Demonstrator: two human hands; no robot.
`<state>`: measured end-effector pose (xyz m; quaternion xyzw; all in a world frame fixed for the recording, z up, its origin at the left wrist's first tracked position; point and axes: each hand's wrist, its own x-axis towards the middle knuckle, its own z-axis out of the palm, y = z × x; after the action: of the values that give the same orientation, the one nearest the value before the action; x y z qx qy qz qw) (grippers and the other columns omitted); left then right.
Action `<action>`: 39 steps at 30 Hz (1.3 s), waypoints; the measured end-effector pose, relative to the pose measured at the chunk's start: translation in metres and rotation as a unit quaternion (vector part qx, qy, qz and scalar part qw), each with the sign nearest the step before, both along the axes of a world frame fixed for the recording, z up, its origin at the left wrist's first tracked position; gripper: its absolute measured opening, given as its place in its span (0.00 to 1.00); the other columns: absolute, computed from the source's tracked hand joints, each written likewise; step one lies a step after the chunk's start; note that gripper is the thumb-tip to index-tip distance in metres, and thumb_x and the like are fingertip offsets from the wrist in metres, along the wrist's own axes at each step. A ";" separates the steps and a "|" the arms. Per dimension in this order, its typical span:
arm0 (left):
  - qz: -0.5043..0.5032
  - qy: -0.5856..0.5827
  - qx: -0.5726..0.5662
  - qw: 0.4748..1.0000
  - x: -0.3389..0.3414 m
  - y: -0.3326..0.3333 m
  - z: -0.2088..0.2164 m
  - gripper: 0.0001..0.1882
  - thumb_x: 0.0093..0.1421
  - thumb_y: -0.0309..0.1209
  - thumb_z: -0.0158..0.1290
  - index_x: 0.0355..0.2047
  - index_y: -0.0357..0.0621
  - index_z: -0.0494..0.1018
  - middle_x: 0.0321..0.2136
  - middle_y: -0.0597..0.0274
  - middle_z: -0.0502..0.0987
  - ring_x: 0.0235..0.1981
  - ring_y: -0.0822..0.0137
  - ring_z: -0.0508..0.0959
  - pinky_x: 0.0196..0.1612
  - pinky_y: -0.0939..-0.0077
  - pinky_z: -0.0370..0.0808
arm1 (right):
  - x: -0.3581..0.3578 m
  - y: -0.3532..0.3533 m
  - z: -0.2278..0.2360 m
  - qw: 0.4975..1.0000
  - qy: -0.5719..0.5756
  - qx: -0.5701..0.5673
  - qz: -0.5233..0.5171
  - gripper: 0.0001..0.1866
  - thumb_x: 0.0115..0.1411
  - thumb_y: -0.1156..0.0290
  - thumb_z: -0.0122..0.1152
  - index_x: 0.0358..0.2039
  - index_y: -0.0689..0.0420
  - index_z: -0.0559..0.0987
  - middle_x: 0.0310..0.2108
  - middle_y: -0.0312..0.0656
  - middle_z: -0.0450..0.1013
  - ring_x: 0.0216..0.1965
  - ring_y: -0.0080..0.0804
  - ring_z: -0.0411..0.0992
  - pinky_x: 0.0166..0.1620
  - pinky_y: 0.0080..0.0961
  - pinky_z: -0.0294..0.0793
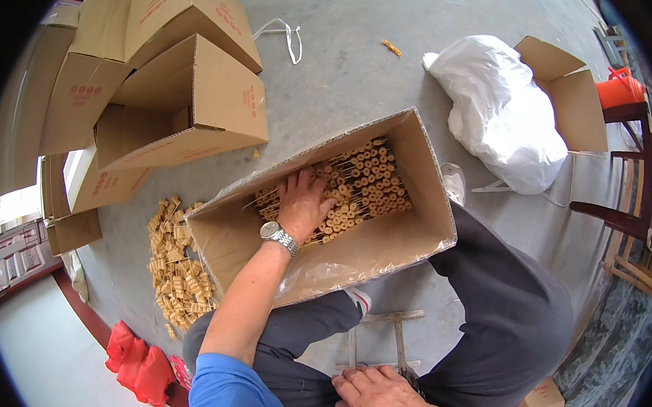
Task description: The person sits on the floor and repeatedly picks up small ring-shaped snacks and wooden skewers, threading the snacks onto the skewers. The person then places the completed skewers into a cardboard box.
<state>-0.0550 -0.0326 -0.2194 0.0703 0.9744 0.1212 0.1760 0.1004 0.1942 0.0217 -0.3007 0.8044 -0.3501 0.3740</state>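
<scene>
In front of me an open cardboard box (360, 258) stands on the floor between my legs. Rows of tan, ring-shaped pieces on thin sticks (373, 181) line its bottom. My left hand (302, 204), with a silver watch on the wrist, reaches into the box. It lies palm down on the left part of the rows, its fingers somewhat apart; what is under the palm is hidden. My right hand (383, 396) rests on my lap, back upward, fingers stretched out and holding nothing that shows. Left of the box lies a heap of similar tan bundles (178, 278) on the floor.
Several cardboard boxes (220, 97) are stacked at the far left. A large white sack (497, 108) stands beside another open box (572, 103) at the far right. A dark wooden chair (618, 217) is at the right edge, near an orange bucket (621, 92). Red bags (138, 364) lie at lower left.
</scene>
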 end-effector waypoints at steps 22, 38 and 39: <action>-0.055 0.054 -0.048 0.996 0.001 -0.001 -0.027 0.09 0.50 0.26 0.55 0.33 0.41 0.73 0.33 0.52 0.75 0.36 0.53 0.78 0.39 0.58 0.76 | 0.003 -0.001 -0.002 1.000 0.013 -0.003 -0.015 0.14 0.59 0.64 0.58 0.42 0.60 0.75 0.35 0.46 0.72 0.40 0.42 0.71 0.45 0.36 0.69; -0.006 -0.014 -0.017 1.000 0.017 -0.003 -0.041 0.12 0.60 0.28 0.46 0.41 0.41 0.76 0.38 0.50 0.78 0.40 0.53 0.79 0.41 0.60 0.78 | -0.006 0.000 -0.014 0.992 0.064 0.083 0.072 0.21 0.61 0.63 0.57 0.50 0.63 0.73 0.42 0.45 0.74 0.44 0.37 0.73 0.47 0.33 0.70; -0.009 0.029 -0.005 1.000 0.016 -0.002 -0.034 0.11 0.60 0.28 0.46 0.40 0.41 0.76 0.37 0.50 0.78 0.39 0.53 0.79 0.40 0.60 0.78 | -0.004 -0.001 -0.016 0.992 0.073 0.076 0.069 0.21 0.61 0.63 0.57 0.50 0.63 0.73 0.41 0.44 0.74 0.43 0.37 0.73 0.47 0.32 0.70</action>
<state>-0.0395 -0.0350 -0.2534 0.0819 0.9790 0.1127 0.1489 0.0968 0.1927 0.0057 -0.3512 0.8312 -0.2383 0.3592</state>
